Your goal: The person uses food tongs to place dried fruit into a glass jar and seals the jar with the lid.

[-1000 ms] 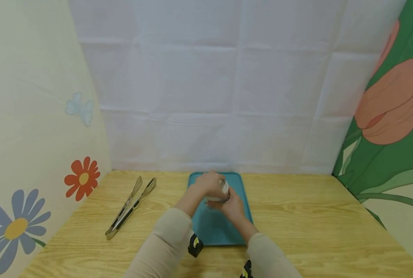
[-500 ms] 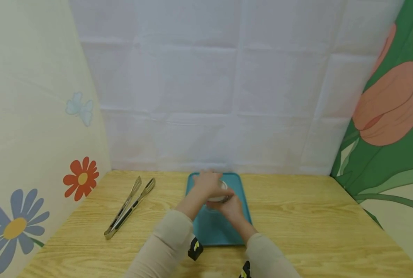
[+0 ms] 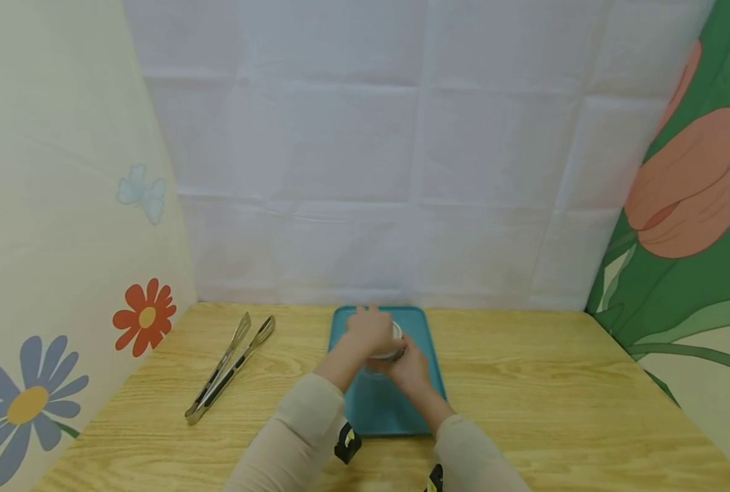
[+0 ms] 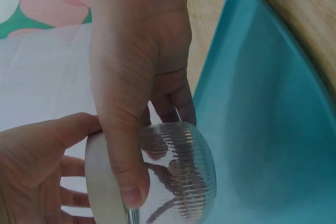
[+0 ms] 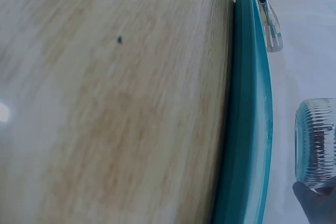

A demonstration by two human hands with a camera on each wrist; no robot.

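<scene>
A ribbed clear glass jar (image 4: 181, 182) with a white lid (image 4: 102, 182) is held above the blue-green tray (image 3: 386, 410). My left hand (image 3: 369, 333) grips the lid from above, its thumb at the lid's edge and its fingers round the far side in the left wrist view. Lower down, my right hand (image 3: 410, 369) holds the jar, with its thumb along the glass and the other fingers behind. In the right wrist view, only a dark fingertip of that hand shows under the jar (image 5: 315, 142). Whether anything is inside the jar I cannot tell.
Metal tongs (image 3: 229, 369) with dark handles lie spread on the wooden table (image 3: 524, 389), left of the tray. A white cloth (image 3: 371, 150) hangs behind the table. Flower-patterned panels (image 3: 63, 225) stand at both sides.
My left hand's fingers have spread and then curled again over the lid, turning slightly. My right hand stays nearly in place round the jar. The tray and tongs have not moved.
</scene>
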